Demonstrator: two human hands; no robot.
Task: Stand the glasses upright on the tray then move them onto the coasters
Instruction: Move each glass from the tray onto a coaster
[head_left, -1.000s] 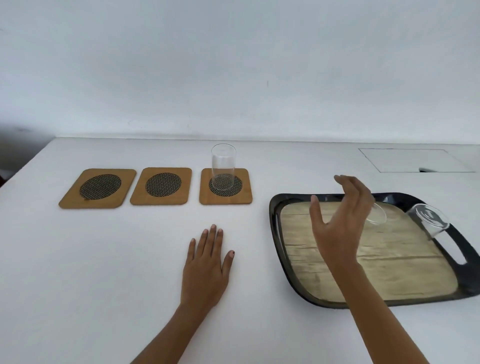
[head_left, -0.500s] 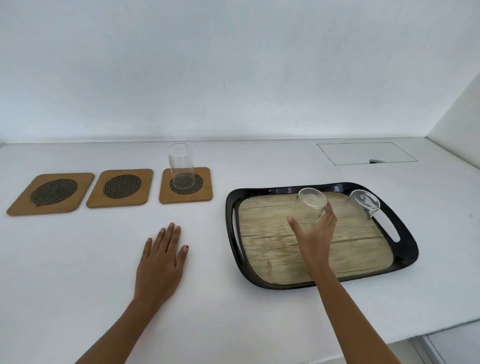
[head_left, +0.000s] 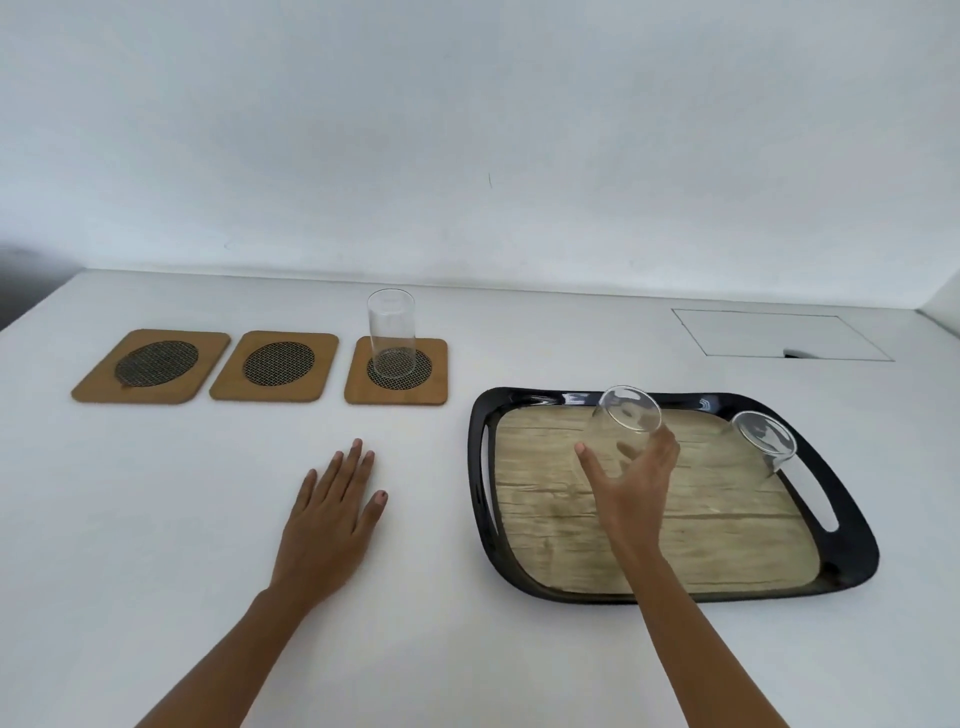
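We are in the first half of the job for the second glass: our right hand (head_left: 631, 480) is wrapped around the lower body of the tilted glass (head_left: 626, 415) over the tray (head_left: 852, 545), thumb on one side and fingers on the other, with its open mouth leaning up and away from us. It looks partway between lying and standing. The next move, as we judge it, calls for rocking it fully onto its base on the tray's wood-look floor, then lifting it across to a free coaster.

Our left hand (head_left: 332, 519) lies flat and spread on the worktop (head_left: 156, 519), just beside the tray's left edge, holding nothing.

Inside the tray, towards its right handle slot, the other glass (head_left: 763, 441) lies tipped over, not yet righted. Both look empty.

Away from the tray's far left corner runs a row of three coasters. The nearest coaster (head_left: 396, 370) already carries an upright glass (head_left: 390, 332), empty as well. The middle coaster (head_left: 274, 365) and the far coaster (head_left: 151, 365) are bare, so two places wait for the two glasses in the tray.
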